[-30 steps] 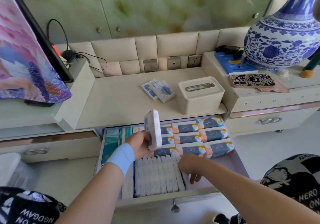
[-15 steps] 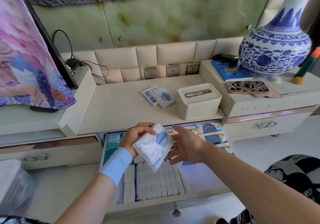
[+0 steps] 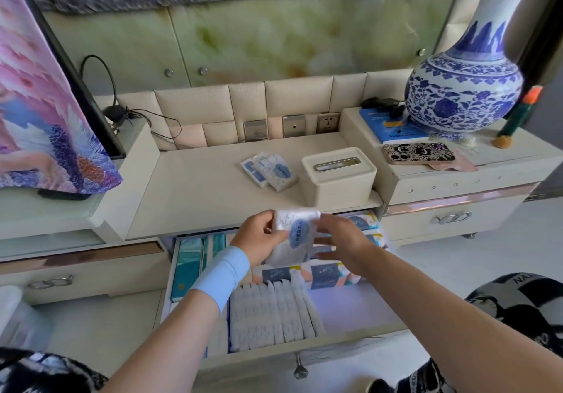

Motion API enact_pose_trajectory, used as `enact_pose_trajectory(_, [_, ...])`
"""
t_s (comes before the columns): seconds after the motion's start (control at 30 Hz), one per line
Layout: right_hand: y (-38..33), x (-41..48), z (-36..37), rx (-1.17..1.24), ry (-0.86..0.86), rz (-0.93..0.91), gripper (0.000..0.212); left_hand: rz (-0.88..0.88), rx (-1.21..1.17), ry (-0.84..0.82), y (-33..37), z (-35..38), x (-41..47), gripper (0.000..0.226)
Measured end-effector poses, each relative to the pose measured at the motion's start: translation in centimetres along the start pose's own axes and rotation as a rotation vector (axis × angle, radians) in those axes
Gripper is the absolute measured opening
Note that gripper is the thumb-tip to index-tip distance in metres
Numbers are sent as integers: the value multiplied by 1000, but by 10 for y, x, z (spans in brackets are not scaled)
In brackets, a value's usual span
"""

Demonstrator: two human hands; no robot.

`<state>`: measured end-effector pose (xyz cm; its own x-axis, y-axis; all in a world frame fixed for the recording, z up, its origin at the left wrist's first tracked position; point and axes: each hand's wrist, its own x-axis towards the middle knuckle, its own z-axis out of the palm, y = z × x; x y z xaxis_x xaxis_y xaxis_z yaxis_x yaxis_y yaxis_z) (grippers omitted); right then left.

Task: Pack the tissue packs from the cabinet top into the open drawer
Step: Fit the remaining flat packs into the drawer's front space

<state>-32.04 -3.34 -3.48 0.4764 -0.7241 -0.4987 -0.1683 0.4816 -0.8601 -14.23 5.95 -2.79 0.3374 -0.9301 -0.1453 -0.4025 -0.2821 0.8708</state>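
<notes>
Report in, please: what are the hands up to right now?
Left hand grips tissue pack, right hand pinches its other edge. Pack held above open drawer. Spare packs wait on cabinet top. Nothing in the way.

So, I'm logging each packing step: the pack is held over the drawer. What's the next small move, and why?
Probably lower the tissue pack on edge beside the upright row: left hand and right hand hold it above the drawer, whose floor right of that row is bare.
</notes>
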Motion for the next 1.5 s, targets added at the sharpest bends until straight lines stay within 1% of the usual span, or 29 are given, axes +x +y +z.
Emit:
enact_pose_trajectory(0.03, [-1,1,-6,70,6,157,44,54,54,27,3,3,1,15])
enact_pose_trajectory(0.07, [-2,0,-14,153,-34,310,61,104,72,41,6,6,1,10])
enact_pose_trajectory(0.1, [-2,1,-22,211,-98,399,75,148,67,35,9,10,1,15])
enact_pose_trajectory(0.13, [-2,0,-27,246,-156,433,80,170,57,-6,12,14,1,20])
enact_pose_trajectory(0.17, [-2,0,-31,244,-167,426,73,180,48,-70,16,18,1,22])
enact_pose_trajectory(0.23, [1,3,-34,165,-105,366,39,193,94,-210,17,26,1,31])
enact_pose_trajectory(0.27, [3,6,-36,94,-54,345,28,199,148,-239,14,30,2,40])
enact_pose_trajectory(0.33, [12,13,-43,-130,47,306,26,163,288,-228,4,39,4,55])
enact_pose_trajectory(0.4, [17,13,-48,-549,130,227,29,60,390,-233,-8,46,3,57])
enact_pose_trajectory(0.47, [20,7,-49,-998,157,143,31,2,444,-315,-19,55,1,51])
enact_pose_trajectory(0.53, [28,1,-45,-1165,100,150,33,-15,550,-413,-28,65,-3,39])
enact_pose_trajectory(0.57, [33,0,-42,-1199,60,177,33,-6,633,-454,-33,69,-5,39])
enact_pose_trajectory(0.6, [39,-1,-39,-1249,17,195,33,13,721,-488,-39,73,-8,46])
enact_pose_trajectory(0.67, [49,0,-32,-1346,-5,211,34,65,891,-515,-51,81,-11,71])
enact_pose_trajectory(0.73, [55,-2,-24,-1322,31,212,32,99,984,-483,-59,84,-12,90])
enact_pose_trajectory(0.8, [62,-3,-16,-1253,16,217,31,102,1040,-466,-68,83,-13,98])
enact_pose_trajectory(0.83, [70,-2,-15,-1160,8,248,31,95,1073,-471,-71,82,-13,100])
enact_pose_trajectory(0.87, [79,3,-14,-1043,-15,291,31,80,1095,-479,-75,81,-15,102])
enact_pose_trajectory(0.93, [87,4,-6,-796,-142,369,35,40,1093,-493,-82,79,-20,100])
enact_pose_trajectory(1.0, [90,6,-1,-702,-224,423,36,25,1063,-470,-87,77,-24,94])
enact_pose_trajectory(1.03, [86,5,1,-682,-234,443,35,32,1047,-441,-88,76,-26,91])
enact_pose_trajectory(1.1, [82,5,-2,-709,-246,451,27,71,1019,-390,-90,76,-29,87])
enact_pose_trajectory(1.13, [81,6,-5,-782,-236,457,23,99,1011,-390,-92,77,-31,90])
enact_pose_trajectory(1.2, [86,7,-8,-851,-183,495,25,145,1019,-440,-96,79,-37,102])
enact_pose_trajectory(1.27, [93,5,-3,-762,-210,527,23,152,1033,-465,-101,79,-40,110])
enact_pose_trajectory(1.3, [96,6,1,-726,-209,537,26,149,1037,-454,-105,77,-40,111])
enact_pose_trajectory(1.37, [101,6,6,-719,-237,525,35,151,1046,-414,-109,71,-41,108])
enact_pose_trajectory(1.43, [101,6,8,-737,-243,492,37,178,1046,-379,-111,67,-43,99])
enact_pose_trajectory(1.5, [98,7,9,-864,-211,457,34,209,1034,-380,-110,69,-45,92])
